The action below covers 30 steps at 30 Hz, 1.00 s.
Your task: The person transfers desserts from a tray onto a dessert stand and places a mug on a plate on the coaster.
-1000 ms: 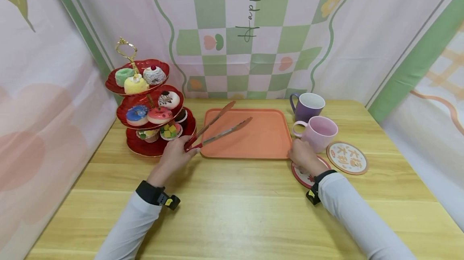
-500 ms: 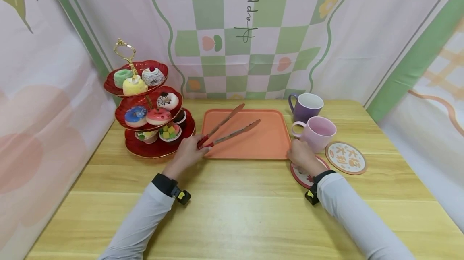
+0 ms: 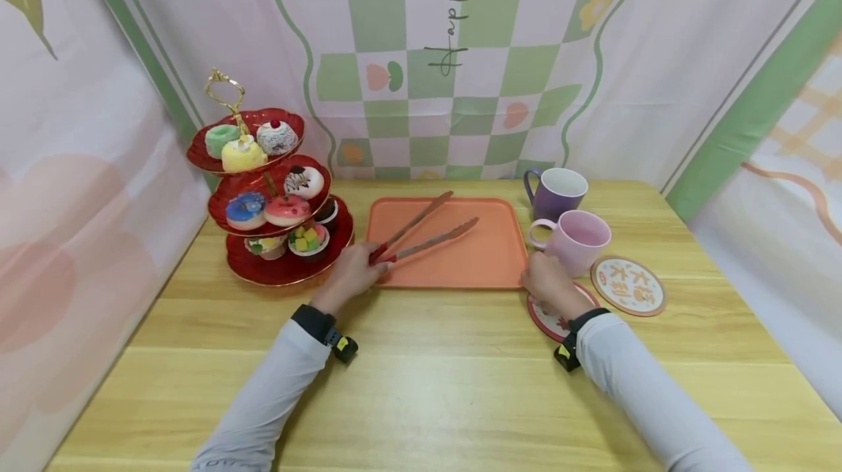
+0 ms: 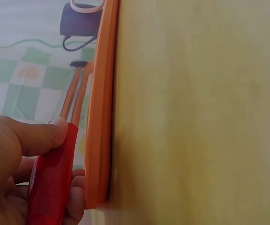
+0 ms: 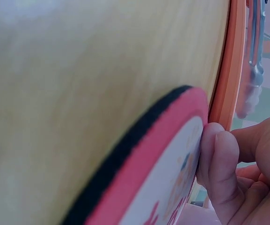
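Over the left front corner of an orange tray [image 3: 454,267], my left hand [image 3: 351,271] grips red-handled metal tongs [image 3: 434,240]. Their two arms are spread apart and reach across the tray. The left wrist view shows the thumb along the red handle [image 4: 53,176], fingers curled beneath it. My right hand [image 3: 549,282] is at the tray's right front corner, pinching the rim [image 5: 228,98] between thumb and fingers. A red-edged round coaster [image 5: 172,154] lies right beside those fingers, partly hidden by the hand in the head view. A pink mug [image 3: 579,242] stands just behind this hand.
A red three-tier stand [image 3: 283,271] bears cakes, donuts and cupcakes at the left. Behind the pink mug is a purple mug [image 3: 555,198]; a white lettered coaster [image 3: 629,287] lies to its right. A patterned cloth [image 3: 487,70] hangs along the back edge.
My left hand has moved right with the tongs, from beside the stand to farther over the tray. The right hand has stayed at the tray's corner.
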### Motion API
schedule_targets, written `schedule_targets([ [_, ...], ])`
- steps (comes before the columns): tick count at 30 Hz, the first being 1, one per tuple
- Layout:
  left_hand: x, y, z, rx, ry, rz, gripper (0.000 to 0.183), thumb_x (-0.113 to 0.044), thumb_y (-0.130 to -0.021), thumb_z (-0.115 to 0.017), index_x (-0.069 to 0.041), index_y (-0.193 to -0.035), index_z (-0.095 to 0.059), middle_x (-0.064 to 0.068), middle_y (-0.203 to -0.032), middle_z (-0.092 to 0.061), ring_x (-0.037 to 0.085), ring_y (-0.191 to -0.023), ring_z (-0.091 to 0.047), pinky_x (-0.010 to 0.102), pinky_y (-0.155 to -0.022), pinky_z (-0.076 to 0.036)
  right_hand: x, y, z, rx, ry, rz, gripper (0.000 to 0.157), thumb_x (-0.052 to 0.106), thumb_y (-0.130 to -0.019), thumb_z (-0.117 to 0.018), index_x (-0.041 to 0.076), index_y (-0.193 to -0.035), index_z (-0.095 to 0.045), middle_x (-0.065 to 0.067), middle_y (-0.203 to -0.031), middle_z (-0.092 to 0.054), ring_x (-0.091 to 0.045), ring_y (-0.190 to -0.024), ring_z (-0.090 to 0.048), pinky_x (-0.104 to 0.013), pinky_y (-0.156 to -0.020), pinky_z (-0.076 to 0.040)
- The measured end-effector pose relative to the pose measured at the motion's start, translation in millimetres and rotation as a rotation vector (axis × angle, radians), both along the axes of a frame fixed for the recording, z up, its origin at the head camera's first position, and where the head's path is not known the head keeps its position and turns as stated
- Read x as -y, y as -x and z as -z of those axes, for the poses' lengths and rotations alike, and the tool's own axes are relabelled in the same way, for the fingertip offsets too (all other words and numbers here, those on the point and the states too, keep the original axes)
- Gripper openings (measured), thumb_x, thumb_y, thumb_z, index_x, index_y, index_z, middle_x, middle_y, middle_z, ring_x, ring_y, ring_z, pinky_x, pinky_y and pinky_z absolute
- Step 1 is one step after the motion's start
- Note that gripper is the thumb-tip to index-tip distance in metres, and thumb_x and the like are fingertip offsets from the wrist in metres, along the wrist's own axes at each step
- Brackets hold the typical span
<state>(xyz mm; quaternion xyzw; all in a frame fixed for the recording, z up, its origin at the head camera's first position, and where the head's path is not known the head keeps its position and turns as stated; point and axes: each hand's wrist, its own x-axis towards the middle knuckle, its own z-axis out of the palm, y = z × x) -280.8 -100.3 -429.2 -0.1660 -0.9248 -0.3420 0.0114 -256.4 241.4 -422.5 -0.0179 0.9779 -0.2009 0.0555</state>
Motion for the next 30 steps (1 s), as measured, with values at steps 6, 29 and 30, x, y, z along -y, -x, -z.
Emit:
schedule_targets([
  [6,-8,5.9,-1.2,0.011,0.046,0.033,0.015,-0.020,-0.085,-0.070,-0.010,-0.095,-0.068,0.003,-0.069,-0.051,0.020,-0.065,-0.046,0.027,-0.055,-0.035,-2,0.2,-1.1,0.004,-0.015,0.012,0.015,0.002,-0.083,-0.049,0.001,-0.068,-0.053,-0.010,-0.061,-0.049,-0.022,-0.053,-0.050,-0.033,-0.050,-0.042],
  [29,-20,4.7,-0.6,-0.007,0.151,-0.019,0.025,-0.022,-0.077,-0.078,-0.007,-0.077,-0.058,0.002,-0.061,-0.045,0.022,-0.062,-0.043,0.030,-0.056,-0.029,1,-4.4,-1.7,0.088,0.123,0.085,0.013,0.000,-0.084,-0.044,0.000,-0.073,-0.051,-0.010,-0.057,-0.051,-0.018,-0.040,-0.050,-0.028,-0.035,-0.040],
  [30,-20,5.0,-0.5,-0.003,0.149,-0.021,0.025,-0.022,-0.077,-0.077,-0.007,-0.077,-0.058,0.002,-0.061,-0.045,0.022,-0.062,-0.042,0.030,-0.056,-0.029,1,-4.6,-1.7,0.087,0.129,0.085,0.013,0.000,-0.084,-0.044,0.000,-0.073,-0.050,-0.010,-0.056,-0.051,-0.018,-0.039,-0.050,-0.029,-0.035,-0.040],
])
